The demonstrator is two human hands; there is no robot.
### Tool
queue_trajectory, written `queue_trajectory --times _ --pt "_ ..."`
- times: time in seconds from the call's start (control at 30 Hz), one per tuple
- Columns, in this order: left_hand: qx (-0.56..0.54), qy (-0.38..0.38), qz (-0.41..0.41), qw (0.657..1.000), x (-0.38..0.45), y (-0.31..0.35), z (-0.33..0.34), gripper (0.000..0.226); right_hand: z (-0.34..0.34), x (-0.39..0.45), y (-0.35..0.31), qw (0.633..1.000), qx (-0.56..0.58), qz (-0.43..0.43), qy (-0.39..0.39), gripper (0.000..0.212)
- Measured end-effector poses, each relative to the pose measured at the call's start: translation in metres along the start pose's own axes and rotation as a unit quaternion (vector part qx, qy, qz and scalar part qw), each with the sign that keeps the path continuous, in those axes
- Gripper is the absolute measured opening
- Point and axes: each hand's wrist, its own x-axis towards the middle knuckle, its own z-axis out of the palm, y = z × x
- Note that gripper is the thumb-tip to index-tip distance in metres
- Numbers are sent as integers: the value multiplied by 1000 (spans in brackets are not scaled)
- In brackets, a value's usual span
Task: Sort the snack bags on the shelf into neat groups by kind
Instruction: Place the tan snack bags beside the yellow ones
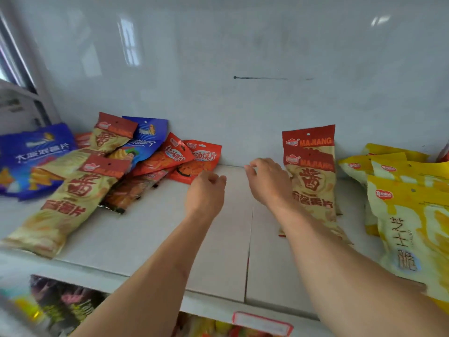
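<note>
On the white shelf (150, 239) a mixed heap lies at the left: blue bags (31, 156), red-topped beige Majiang bags (70, 198) and small orange-red bags (199, 159). Two Majiang bags (313, 181) are stacked right of the middle, and yellow bags (413, 215) lie at the far right. My left hand (206, 190) hovers just in front of the small orange-red bags, fingers loosely curled, holding nothing. My right hand (267, 183) is spread with fingers apart, beside the left edge of the stacked Majiang bags.
A glossy white back wall closes off the shelf. The shelf's front edge carries a red-framed price tag (262, 323). More snack packs (65, 305) sit on the shelf below. A window frame (17, 69) stands at the far left.
</note>
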Motion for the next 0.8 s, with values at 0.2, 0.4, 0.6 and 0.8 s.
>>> queue_trajectory --times 0.2,0.4,0.6,0.8 --pt "44 26 17 999 15 -47 -91 20 40 -13 -101 997 72 -16 -21 30" --pt "92 65 29 993 42 -105 -187 28 84 -25 -209 988 149 -29 -36 29" --pt "216 51 -21 975 76 -154 -254 77 100 -19 -287 981 186 -20 -49 32" --pt "250 -21 -92 964 101 -185 -269 103 112 14 -330 978 202 -22 -57 42"
